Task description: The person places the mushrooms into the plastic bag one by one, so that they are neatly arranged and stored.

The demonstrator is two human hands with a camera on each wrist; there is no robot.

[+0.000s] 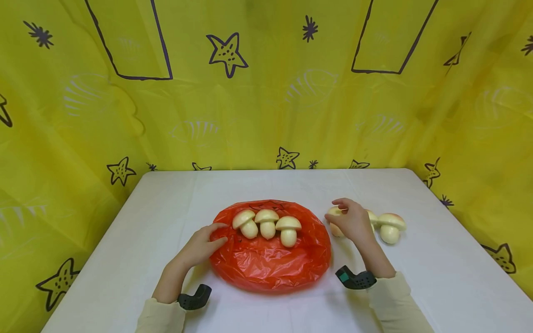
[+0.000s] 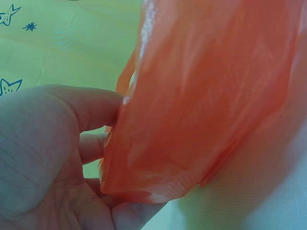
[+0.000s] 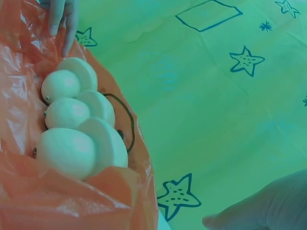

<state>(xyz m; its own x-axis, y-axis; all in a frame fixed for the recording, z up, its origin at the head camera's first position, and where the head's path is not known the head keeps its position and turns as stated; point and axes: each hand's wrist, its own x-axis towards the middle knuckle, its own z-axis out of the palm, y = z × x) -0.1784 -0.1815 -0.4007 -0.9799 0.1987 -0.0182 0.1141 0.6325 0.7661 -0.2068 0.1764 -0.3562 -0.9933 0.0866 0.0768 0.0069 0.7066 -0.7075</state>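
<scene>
Three pale mushrooms (image 1: 267, 224) with rounded caps lie in a row on a crinkled red plastic bag (image 1: 270, 268). My left hand (image 1: 204, 245) grips the left edge of that bag, thumb on the near face and fingers behind it in the left wrist view. At the right side, my right hand (image 1: 351, 219) is over another mushroom (image 1: 336, 231), thumb and index finger apart with part of the cap showing between them. Only one digit of that hand shows in the right wrist view, touching nothing visible there. Its other fingers are hidden.
Right of the right hand are two more mushrooms, a partly covered one (image 1: 372, 218) and one in full view (image 1: 390, 228). A white table (image 1: 125, 249) bears everything. Yellow curtains (image 1: 266, 120) with starfish drawings stand at the back and sides.
</scene>
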